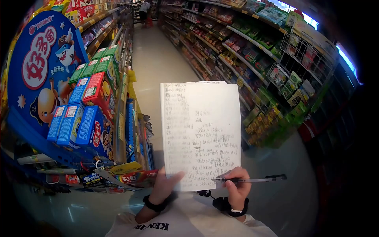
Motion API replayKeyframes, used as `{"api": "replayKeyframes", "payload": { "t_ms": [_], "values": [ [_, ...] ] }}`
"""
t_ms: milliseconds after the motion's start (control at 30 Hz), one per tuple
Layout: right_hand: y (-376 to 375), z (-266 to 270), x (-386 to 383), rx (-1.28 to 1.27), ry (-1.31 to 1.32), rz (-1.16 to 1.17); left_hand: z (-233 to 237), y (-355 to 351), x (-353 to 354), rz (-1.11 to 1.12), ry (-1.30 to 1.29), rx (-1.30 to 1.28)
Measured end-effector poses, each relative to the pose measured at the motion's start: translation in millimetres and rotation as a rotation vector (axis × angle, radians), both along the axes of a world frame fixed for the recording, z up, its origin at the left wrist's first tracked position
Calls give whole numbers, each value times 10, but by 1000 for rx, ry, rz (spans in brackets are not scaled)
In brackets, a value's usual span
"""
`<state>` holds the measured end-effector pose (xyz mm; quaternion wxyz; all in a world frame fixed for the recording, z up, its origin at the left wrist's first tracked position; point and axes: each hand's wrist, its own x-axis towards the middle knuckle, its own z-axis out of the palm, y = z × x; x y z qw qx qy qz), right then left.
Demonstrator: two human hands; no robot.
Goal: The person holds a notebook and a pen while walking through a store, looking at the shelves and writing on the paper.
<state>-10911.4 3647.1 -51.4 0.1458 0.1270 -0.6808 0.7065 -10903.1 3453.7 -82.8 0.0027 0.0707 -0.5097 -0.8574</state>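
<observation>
An open notebook [177, 138] with handwritten lines over its pages is held up in front of my body. Its lower left edge is in my left hand [166, 185], thumb lying on the page and the other fingers hidden behind. A dark pen [260, 179] is pinched in my right hand [238, 187], lying nearly level with its tip on the lower right part of the page. Both wrists wear black bands.
Stacked snack boxes [92, 96] and a blue display sign [47, 71] stand close on the left. Packed shelves [237, 47] and a wire rack [300, 59] line the right. Far down the aisle floor [158, 51] stands a person [145, 12].
</observation>
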Motion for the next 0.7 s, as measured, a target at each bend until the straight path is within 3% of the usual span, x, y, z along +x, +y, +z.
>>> {"api": "replayKeyframes", "payload": {
  "t_ms": [700],
  "values": [
    [104,-49,-133,-30,-7,84,-12,71,11,40,-26,-100]
  ]
}}
